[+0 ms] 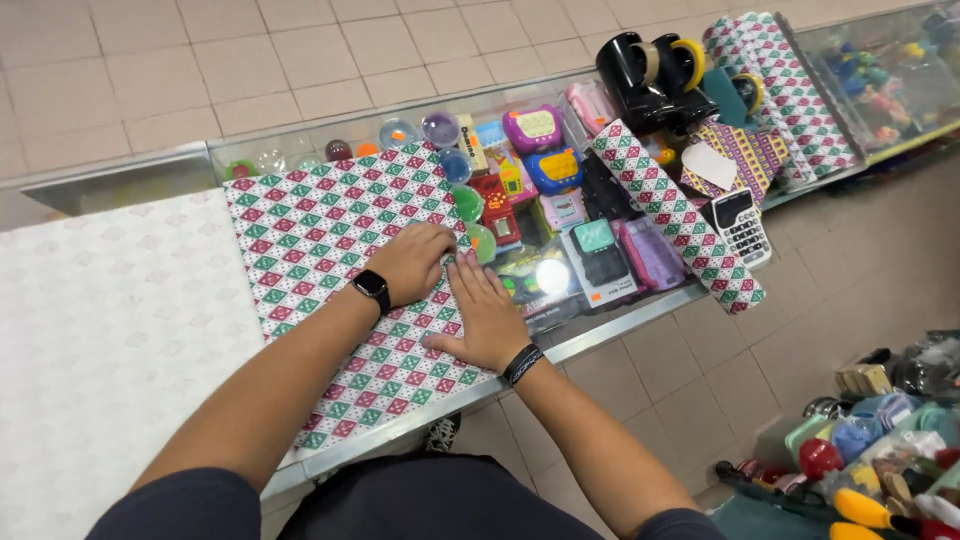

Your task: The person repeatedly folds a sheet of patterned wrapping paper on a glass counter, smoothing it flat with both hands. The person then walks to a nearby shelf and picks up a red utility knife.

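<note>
A sheet of wrapping paper [340, 250], printed with small red and green diamonds on white, lies flat on the glass counter [620, 315]. Its plain white underside [100, 330] is folded outward to the left and covers that part of the top. Both hands press down on the sheet near its right edge. The left hand [412, 262], with a black watch [372, 288] at the wrist, rests palm down with the fingers curled slightly over the paper. The right hand [487, 318], with a dark band [521, 364] at the wrist, lies open and flat just beside it, fingers spread. Neither hand grips anything.

The paper looks thin, light and limp, likely to crease or tear if pulled hard and to slide readily on smooth glass. It seems best held at an edge or corner, or kept flat under open palms as it is here.

Under the glass sit bright plastic toys [535, 165] and clear round capsules [440, 128]. On the counter to the right a roll of the same patterned paper [680, 220] lies at an angle, with a white calculator [741, 226] just beside it. Beyond them stand a black tape dispenser [655, 75] with yellow rolls and further rolls of patterned paper [790, 90]. The floor [300, 60] is pale square tile.
</note>
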